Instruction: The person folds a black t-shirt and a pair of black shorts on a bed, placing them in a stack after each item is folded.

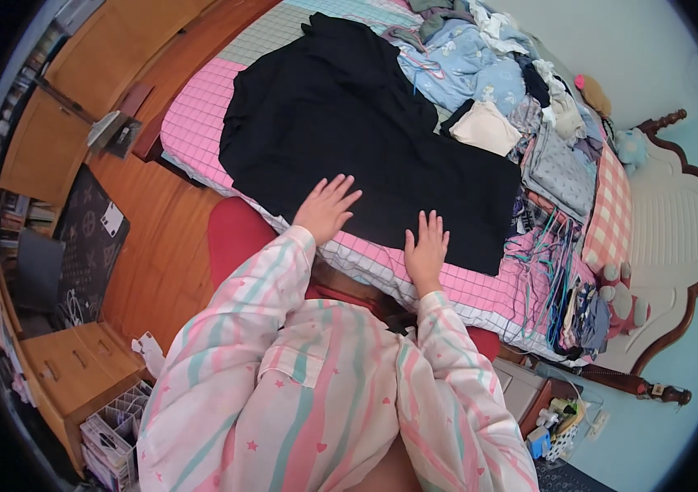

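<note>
Flatly, both hands, left hand (pixel 326 207) and right hand (pixel 426 248), press smooth black garment (pixel 365 139).

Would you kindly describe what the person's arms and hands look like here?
Both arms wear loose long sleeves, pale with pink and teal stripes and small pink stars and hearts, ending at the wrists. The left hand and right hand are bare, with no gloves visible.
</note>
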`<state>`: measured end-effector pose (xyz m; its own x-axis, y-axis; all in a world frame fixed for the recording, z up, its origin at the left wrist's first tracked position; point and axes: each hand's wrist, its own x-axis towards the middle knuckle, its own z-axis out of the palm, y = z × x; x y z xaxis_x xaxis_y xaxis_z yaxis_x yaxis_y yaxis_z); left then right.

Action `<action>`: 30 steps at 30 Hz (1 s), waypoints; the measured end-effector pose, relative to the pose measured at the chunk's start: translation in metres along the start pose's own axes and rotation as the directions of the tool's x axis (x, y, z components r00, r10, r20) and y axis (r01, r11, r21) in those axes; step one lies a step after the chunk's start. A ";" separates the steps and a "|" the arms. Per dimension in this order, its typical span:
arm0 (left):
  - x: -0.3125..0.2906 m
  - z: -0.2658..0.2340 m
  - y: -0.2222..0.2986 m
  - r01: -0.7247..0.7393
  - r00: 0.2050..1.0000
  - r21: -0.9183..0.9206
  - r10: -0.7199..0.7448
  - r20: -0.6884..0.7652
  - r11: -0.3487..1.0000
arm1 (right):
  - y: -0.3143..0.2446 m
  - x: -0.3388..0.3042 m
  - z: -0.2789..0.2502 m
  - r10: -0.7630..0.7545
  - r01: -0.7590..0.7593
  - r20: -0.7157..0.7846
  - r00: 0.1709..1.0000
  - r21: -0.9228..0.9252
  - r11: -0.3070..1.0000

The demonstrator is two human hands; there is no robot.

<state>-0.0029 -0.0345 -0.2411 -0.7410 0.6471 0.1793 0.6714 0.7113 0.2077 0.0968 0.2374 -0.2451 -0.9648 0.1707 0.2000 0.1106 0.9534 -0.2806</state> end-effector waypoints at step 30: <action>-0.052 -0.031 -0.148 0.368 0.755 -0.297 -0.469 -0.458 0.881 | -0.123 0.151 0.014 -0.138 0.129 -0.002 0.990 0.381 0.916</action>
<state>-0.0636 -0.1817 -0.2512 -0.8778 0.0290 0.4781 0.3169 0.7835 0.5345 -0.0663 0.1422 -0.1934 -0.9703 0.0379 0.2391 -0.1138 0.8002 -0.5888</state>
